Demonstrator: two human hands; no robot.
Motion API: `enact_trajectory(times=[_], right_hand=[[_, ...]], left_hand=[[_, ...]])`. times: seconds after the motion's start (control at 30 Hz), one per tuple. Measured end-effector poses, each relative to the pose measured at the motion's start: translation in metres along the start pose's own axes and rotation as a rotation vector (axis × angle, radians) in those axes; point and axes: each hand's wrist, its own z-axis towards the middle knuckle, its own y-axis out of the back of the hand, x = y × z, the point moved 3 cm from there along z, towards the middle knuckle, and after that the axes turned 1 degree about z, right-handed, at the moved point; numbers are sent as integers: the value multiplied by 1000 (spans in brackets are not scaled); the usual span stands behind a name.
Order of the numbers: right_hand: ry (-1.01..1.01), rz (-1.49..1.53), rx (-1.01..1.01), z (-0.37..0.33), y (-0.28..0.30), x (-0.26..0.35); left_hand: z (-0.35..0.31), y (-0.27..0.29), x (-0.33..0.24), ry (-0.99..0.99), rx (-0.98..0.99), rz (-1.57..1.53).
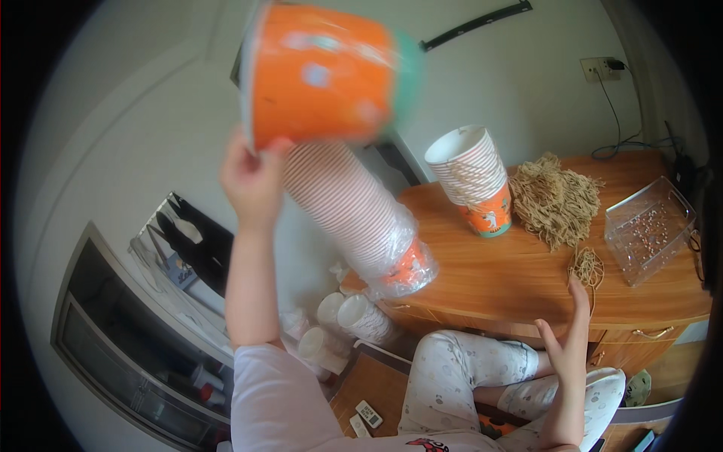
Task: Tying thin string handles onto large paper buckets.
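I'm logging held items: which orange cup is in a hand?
The sideways cup, held at its white rim by the left hand. The other cups showing orange sit at the bottoms of the tall stack and the short stack.

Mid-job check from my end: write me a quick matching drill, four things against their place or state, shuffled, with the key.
1. Orange cup
2. Clear tray
3. Large tan cord heap
4. Tall cup stack

A. Between the short cup stack and the tray
B. Tilted, with clear plastic wrap around its lower end
C. Raised in the left hand
D. Holding scattered small pieces

Pairs: 1-C, 2-D, 3-A, 4-B.
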Motion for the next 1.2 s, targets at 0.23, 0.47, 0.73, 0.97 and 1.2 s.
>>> enact_trajectory(times=[0.23, 0.47, 0.73, 0.97, 1.2], right_hand=[[-113, 1133, -70, -7, -6, -6], [-215, 1146, 39, -12, -10, 10], [406, 316, -332, -2, -9, 8], [503, 143, -274, -23, -23, -8], [510, 294, -400, -12, -7, -6]], left_hand=[[-133, -105, -58, 329, 575, -482], [-199, -148, -58, 98, 555, -681], [-191, -142, -43, 294, 706, -674], [-177, -143, -51, 366, 688, -660], [-167, -135, -61, -205, 661, -180]])
